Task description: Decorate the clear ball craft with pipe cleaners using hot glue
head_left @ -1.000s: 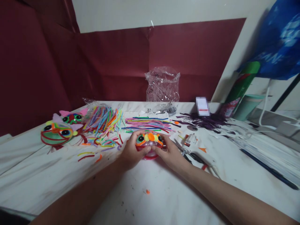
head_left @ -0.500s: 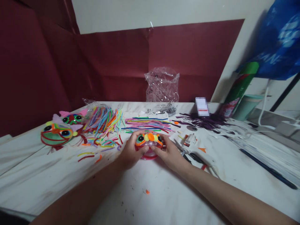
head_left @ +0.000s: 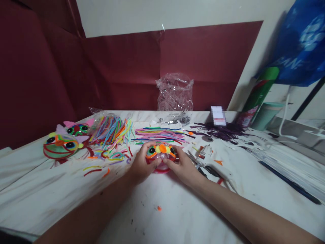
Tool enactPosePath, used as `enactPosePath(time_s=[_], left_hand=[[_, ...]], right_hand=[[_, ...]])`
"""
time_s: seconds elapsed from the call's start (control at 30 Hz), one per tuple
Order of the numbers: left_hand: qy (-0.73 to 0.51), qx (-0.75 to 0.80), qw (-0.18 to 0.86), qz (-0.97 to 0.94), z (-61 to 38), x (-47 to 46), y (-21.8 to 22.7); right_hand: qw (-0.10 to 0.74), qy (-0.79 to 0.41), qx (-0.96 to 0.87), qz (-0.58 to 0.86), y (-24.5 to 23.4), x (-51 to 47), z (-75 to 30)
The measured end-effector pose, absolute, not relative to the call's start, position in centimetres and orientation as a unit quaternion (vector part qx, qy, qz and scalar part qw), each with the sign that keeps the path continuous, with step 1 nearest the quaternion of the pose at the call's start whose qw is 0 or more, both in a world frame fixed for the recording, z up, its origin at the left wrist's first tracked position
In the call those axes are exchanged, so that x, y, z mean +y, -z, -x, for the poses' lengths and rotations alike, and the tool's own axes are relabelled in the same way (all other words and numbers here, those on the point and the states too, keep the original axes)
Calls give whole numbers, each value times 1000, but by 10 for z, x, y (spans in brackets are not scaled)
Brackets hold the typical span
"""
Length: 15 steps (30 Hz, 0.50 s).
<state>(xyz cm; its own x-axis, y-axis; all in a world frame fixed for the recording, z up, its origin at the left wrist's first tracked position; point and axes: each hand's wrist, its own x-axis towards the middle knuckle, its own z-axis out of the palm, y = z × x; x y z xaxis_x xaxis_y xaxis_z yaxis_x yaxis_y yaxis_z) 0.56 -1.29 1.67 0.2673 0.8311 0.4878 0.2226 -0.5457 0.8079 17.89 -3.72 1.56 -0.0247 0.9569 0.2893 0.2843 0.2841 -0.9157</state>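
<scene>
Between my hands is a small craft animal head [head_left: 162,156], with black-and-green eyes, an orange and yellow row across the brow, a clear pinkish front and a red lower rim. My left hand [head_left: 142,163] grips its left side, thumb on the front. From the right, my right hand [head_left: 183,166] holds it the same way, both thumbs close together. The fingers behind it are partly hidden. Just right of my right hand lie scissors [head_left: 212,170] and a white glue gun [head_left: 224,173]. Pipe cleaners [head_left: 159,135] lie in a row behind the head.
Two finished-looking craft heads, a green one [head_left: 54,151] and a pink-eared one [head_left: 78,129], stand at the left. Beside them is a bag of pipe cleaners [head_left: 109,130]. Purple strands [head_left: 223,131], a green cup [head_left: 267,115] and a dark stick [head_left: 289,183] are at right.
The view has shifted very slightly. Both hands keep the same hold on the craft head, and nothing else has visibly moved.
</scene>
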Motion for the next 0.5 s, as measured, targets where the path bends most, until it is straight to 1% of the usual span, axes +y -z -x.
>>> enactPosePath(time_s=[0.5], left_hand=[[-487,373,284,-737,-8,-14,-17]], right_hand=[[500,-339,-625,494,-20,-42,-175]])
